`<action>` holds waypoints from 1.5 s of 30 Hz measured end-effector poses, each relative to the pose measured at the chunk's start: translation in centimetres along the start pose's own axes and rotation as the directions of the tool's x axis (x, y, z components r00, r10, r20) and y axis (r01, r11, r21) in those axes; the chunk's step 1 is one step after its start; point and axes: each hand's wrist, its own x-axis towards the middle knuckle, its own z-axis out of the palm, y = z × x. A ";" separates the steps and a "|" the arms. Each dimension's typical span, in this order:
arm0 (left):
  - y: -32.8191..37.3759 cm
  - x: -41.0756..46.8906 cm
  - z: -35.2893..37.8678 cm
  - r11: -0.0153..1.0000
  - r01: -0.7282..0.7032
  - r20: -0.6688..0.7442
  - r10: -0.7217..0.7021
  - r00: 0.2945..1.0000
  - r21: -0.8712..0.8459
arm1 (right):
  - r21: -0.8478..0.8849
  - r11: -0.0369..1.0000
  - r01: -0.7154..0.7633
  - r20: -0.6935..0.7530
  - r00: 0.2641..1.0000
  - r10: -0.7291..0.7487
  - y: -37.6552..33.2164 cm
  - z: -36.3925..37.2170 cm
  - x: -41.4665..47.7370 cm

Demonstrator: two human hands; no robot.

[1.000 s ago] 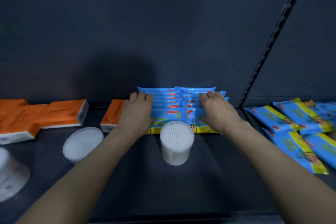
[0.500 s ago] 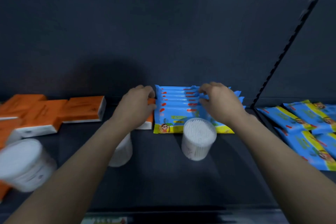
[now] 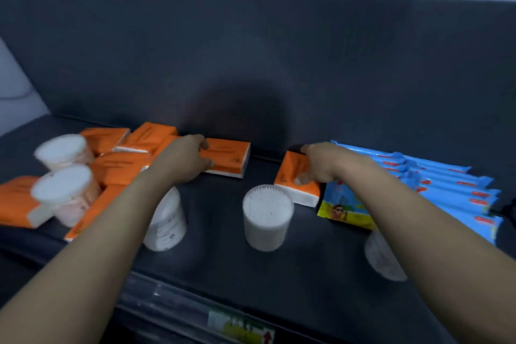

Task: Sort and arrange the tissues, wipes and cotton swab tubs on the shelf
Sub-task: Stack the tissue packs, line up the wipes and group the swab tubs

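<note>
1. Our left hand point(image 3: 184, 160) grips the left end of an orange tissue pack point(image 3: 230, 159) lying by the back wall point(image 3: 279, 64)
2. Our right hand point(image 3: 321, 166) pinches a second orange pack point(image 3: 293, 176), just beside the stacked blue wipes point(image 3: 452, 187)
3. Between our forearms a cotton swab tub point(image 3: 267, 218) stands upright on the dark shelf point(image 3: 321, 274)

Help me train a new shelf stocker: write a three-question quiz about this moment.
1. True or false: the right hand grips a blue wipes pack.
2. The cotton swab tub between the forearms: A stands upright, B lies on its side, C sits on tissues.
3. Fill in: the left hand grips an ____ tissue pack.
Key: 1 false, it grips the other tissue pack, also orange; 2 A; 3 orange.
</note>
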 end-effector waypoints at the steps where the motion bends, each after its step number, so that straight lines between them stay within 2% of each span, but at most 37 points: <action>1: -0.2 0.2 0.0 1.000 0.018 0.014 -0.018 1.000 0.002 | -0.077 0.996 -0.033 0.022 0.999 0.035 -0.2 0.0 0.5; 4: -0.4 1.0 0.4 0.998 0.053 0.044 -0.054 0.998 0.028 | -0.267 0.961 -0.077 0.070 0.993 0.099 -0.9 0.6 1.6; 6: -0.1 1.9 0.8 0.996 0.054 0.071 -0.059 0.996 0.072 | -0.304 0.952 -0.045 0.089 0.993 0.075 -1.2 1.1 2.1; 8: 0.2 2.9 1.4 0.991 0.039 0.103 -0.053 0.993 0.129 | -0.255 0.967 0.016 0.098 0.995 0.009 -1.1 1.2 2.6; 13: 0.2 4.9 2.6 0.974 0.037 0.234 -0.090 0.968 0.223 | 0.006 0.992 0.122 0.120 0.985 -0.122 -0.8 1.0 3.2; 17: -0.6 6.3 2.5 0.963 0.012 0.261 -0.086 0.961 0.270 | 0.038 0.999 0.006 0.112 0.994 -0.010 -1.2 0.8 3.6; 19: -1.0 6.8 2.4 0.929 -0.010 0.308 -0.112 0.945 0.369 | 0.032 0.998 -0.058 0.139 0.989 0.053 -1.6 0.8 3.8; 21: -1.2 7.1 2.1 0.924 -0.030 0.348 -0.113 0.930 0.381 | 0.058 0.992 -0.114 0.176 0.979 0.102 -2.1 1.1 3.8; 24: -1.2 7.4 1.5 0.946 -0.090 0.394 -0.042 0.918 0.311 | 0.217 0.959 -0.184 0.163 0.975 0.150 -2.7 1.5 3.9; 28: -1.5 7.3 0.8 0.984 -0.118 0.425 0.051 0.904 0.133 | 0.477 0.844 -0.247 0.088 0.968 0.233 -3.9 1.8 3.9; 32: -2.3 7.1 -0.4 0.974 -0.220 0.324 0.224 0.919 -0.048 | 0.686 0.692 -0.224 -0.035 0.940 0.338 -5.1 1.7 3.3; 36: -1.1 6.3 -2.8 0.928 -0.307 0.144 0.340 0.929 -0.211 | 0.737 0.651 -0.181 -0.224 0.843 0.489 -4.9 0.5 0.7; 38: 0.6 5.5 -3.8 0.889 -0.362 0.074 0.396 0.915 -0.282 | 0.814 0.569 -0.116 -0.277 0.784 0.556 -3.9 -0.4 -1.4; 41: 3.8 4.3 -4.6 0.815 -0.431 0.047 0.484 0.874 -0.388 | 0.903 0.429 -0.010 -0.304 0.691 0.656 -1.8 -1.0 -5.4; 45: 8.9 1.4 -4.5 0.723 -0.459 0.068 0.569 0.820 -0.516 | 0.935 0.346 0.078 -0.324 0.588 0.741 2.0 -0.5 -11.4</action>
